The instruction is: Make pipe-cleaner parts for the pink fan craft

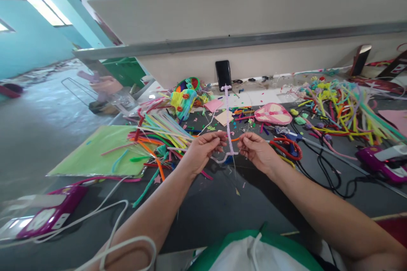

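Over the middle of the table, my left hand point(206, 149) and my right hand point(257, 151) face each other with fingertips pinched. Between them stretches a short orange pipe cleaner point(235, 139), one end at each hand's fingers. A long lilac pipe-cleaner piece point(228, 123) runs through the gap between my hands, crossing the orange one. It has a short crossbar at its far end and a bent strand at its near end; whether it stands or lies, I cannot tell. Behind it a black phone point(224, 75) leans on the white partition.
Loose pipe cleaners point(168, 129) lie left, beside a green packet point(95, 152). Another heap point(343, 110) is at right, near a pink fuzzy oval point(273, 114) and a blue glue gun point(291, 136). Purple power strips point(52, 211) with cables lie at both sides.
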The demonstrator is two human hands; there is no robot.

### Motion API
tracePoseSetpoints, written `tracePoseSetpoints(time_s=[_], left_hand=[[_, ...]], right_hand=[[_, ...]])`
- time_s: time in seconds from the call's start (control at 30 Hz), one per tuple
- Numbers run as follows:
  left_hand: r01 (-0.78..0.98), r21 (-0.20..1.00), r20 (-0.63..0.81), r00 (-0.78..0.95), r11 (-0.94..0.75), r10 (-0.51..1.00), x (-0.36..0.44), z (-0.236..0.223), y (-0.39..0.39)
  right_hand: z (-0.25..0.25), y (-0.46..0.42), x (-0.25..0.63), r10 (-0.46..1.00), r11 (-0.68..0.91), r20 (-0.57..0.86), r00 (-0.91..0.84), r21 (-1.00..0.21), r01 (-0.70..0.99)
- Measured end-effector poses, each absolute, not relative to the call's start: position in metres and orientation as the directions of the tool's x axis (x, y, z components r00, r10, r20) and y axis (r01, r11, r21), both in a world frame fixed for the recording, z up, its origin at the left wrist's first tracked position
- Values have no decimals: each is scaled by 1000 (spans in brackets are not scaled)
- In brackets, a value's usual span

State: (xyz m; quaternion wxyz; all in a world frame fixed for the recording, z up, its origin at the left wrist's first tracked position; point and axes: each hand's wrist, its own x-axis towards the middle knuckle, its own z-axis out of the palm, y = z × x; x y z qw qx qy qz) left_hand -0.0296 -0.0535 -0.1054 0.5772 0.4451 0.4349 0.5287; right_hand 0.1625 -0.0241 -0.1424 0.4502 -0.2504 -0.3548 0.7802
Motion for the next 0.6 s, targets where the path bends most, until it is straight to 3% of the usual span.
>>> tracePoseSetpoints(time_s=[0.37,0.6], left_hand=[[-133,968,-207,73,215,976,-40,-95,-51],[-38,997,-73,-14,72,997,-34,-113,-62]], right_hand=[[-148,-19,165,893,-312,-40,-447,-772,-554],[-145,-23,161,892,-245,21,-452,-817,-522]])
